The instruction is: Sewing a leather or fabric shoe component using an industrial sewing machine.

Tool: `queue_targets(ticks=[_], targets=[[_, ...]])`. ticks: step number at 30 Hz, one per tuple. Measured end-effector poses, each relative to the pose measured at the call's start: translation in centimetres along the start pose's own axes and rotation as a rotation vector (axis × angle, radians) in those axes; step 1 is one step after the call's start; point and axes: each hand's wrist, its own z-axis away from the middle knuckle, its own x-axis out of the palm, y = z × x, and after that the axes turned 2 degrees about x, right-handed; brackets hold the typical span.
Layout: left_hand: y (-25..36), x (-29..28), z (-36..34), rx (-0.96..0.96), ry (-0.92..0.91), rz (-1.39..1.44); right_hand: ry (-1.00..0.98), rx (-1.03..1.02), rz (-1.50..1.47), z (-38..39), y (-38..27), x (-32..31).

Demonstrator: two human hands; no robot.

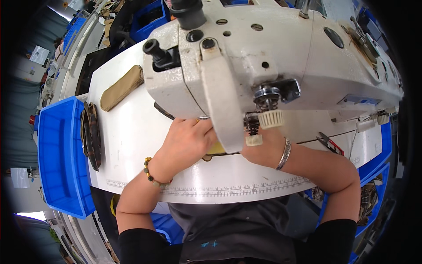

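A white sewing machine head (263,57) hangs over the table and covers much of the work. My left hand (189,141) is beside the needle area, its fingers bent and closed on a yellow piece with a dark edge (216,148), probably fabric. The machine's pale lever hides the fingertips. Across from it, my right hand (266,147) lies at the other end of that dark edge. Tension knobs and the machine body cover its fingers, so their grip does not show. A bead bracelet circles the left wrist, a silver bangle the right.
A tan padded fabric piece (122,88) lies at the table's far left. Dark plaid pieces (90,136) rest by a blue bin (61,154). Red-handled thread snips (330,143) lie right of my right hand. A ruler strip (228,192) follows the near edge. Blue bins (381,185) stand right.
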Motion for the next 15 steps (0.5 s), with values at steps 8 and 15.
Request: queue_targets(ticks=[8, 15], targets=[[-0.05, 0.49, -0.12, 0.003, 0.076, -0.007, 0.012, 0.097, -0.023, 0.05, 0.29, 0.17], [0.31, 0.77, 0.35, -0.064, -0.065, -0.053, 0.012, 0.077, -0.039, -0.11, 0.33, -0.34]])
